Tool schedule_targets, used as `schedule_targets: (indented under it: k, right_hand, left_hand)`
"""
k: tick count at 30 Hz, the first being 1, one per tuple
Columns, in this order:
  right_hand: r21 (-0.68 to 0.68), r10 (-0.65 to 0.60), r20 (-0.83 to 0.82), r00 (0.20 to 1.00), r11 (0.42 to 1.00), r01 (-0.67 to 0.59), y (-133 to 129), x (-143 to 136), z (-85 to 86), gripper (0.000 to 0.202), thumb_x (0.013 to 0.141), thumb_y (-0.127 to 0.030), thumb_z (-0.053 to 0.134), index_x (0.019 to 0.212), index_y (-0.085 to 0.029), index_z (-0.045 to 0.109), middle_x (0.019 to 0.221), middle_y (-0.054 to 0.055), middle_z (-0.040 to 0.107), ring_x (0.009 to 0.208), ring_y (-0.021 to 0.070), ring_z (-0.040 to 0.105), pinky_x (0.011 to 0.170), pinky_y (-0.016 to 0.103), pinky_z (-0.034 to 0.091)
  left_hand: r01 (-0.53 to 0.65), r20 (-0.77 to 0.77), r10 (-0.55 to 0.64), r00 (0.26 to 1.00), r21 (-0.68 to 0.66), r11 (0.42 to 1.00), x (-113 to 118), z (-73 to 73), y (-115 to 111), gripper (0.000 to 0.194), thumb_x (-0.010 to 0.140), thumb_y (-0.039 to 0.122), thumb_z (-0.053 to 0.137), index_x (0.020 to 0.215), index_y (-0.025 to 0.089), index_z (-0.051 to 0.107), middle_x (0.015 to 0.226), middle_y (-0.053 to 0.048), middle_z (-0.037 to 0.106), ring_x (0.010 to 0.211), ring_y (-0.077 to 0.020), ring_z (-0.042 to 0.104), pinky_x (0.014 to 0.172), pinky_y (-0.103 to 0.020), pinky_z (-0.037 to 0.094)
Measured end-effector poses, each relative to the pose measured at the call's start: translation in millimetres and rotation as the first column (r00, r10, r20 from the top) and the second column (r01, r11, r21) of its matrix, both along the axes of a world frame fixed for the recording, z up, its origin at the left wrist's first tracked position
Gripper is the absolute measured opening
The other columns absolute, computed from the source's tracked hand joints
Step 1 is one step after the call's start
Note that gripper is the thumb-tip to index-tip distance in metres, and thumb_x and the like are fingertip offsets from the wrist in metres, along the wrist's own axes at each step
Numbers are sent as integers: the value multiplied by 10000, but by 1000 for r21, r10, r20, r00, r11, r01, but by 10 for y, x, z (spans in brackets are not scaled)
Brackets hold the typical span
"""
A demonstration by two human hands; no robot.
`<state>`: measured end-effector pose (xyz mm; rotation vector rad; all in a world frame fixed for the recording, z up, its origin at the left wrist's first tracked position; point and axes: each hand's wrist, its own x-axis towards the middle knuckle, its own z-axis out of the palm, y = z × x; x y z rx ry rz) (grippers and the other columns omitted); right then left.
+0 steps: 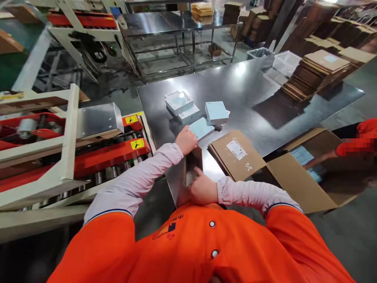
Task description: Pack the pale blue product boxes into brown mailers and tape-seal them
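Observation:
My left hand point(186, 140) is closed at the near left end of a light blue box point(201, 129) on the steel table. My right hand point(202, 186) is nearer my body, beside a narrow brown cardboard piece point(193, 161), with a finger pointing up; whether it grips the cardboard cannot be made out. Beyond my left hand lie stacked white boxes point(179, 103) and another pale blue box point(216, 111). To the right of my right hand rests a stack of flat brown cartons point(237, 154) with a white label on top.
A large open carton point(303, 184) with pale blue boxes inside stands at the right, where another person's hand point(319, 160) reaches in. Stacked flat cardboard point(316, 74) sits on the table's far right. A red roller conveyor point(110, 157) runs along the left.

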<state>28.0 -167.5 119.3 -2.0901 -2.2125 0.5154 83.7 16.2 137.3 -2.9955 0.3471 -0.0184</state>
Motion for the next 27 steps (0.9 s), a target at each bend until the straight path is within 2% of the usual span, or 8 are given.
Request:
schedule_targets:
  k: [3,6,12,15,17,21,25,27]
  right_hand:
    - [-245,206,10,978,949,-198,212,-10,44,151,849,-219,646,916,-164,769,879,93,775,825,235,691,941,478,419]
    - [-331,51,129,990,944,-6,359,115,-59,242,754,-350,794,902,-160,779,966,145,771,850,286,691,871,459,417]
    - [-139,-105,172,980,982,130,168,184,-225,156,780,-264,736,811,-114,765,837,187,756,795,291,660,851,455,354]
    - [-34,-15,14,1000,999,15,-57,293,-175,140,807,-265,672,750,-147,720,789,135,744,792,238,638,872,428,338]
    - [97,53,-209,977,995,-33,-112,361,-184,226,831,-320,634,655,-179,641,715,61,712,743,180,608,925,413,331]
    - [249,157,-614,774,968,1,71,338,-404,418,888,-447,560,550,-204,517,564,-17,593,626,122,538,961,377,364]
    - [64,-141,-863,486,922,381,173,520,-654,460,862,-601,564,643,-200,616,657,26,651,693,158,595,856,338,463]
    - [-181,-476,-847,237,677,714,74,837,-712,497,887,-638,492,782,-182,661,832,77,700,840,195,633,862,336,486]
  left_hand:
    - [-119,-61,123,991,63,991,-263,-68,59,370,959,364,535,852,111,783,808,-164,741,824,-275,692,828,-422,472]
    - [-158,-176,158,972,14,987,-568,-213,144,447,987,423,467,840,158,795,793,-132,750,755,-262,702,659,-352,471]
    - [-20,-209,-15,978,-168,986,-732,-543,21,334,941,292,485,836,128,757,845,-141,744,854,-268,704,925,-443,504]
    - [-122,41,156,987,-447,886,-570,-759,-169,338,938,190,403,1121,103,674,1195,-163,686,1203,-276,594,1175,-542,293]
    - [-238,27,337,941,-657,716,-421,-861,-195,400,960,204,344,1268,98,576,1343,-169,602,1311,-262,512,1188,-521,287]
    - [-494,-491,117,863,-773,399,-110,-882,127,555,970,448,398,1414,121,459,1344,-138,608,1230,-238,575,1058,-388,455]
    - [-559,-749,-284,598,-644,523,60,-721,505,926,612,512,798,1414,153,505,1127,-67,724,1054,-264,651,904,-355,539]
    - [-487,-739,-356,572,-656,577,38,-561,570,954,591,529,802,1429,186,502,1123,-54,726,1047,-270,654,900,-369,544]
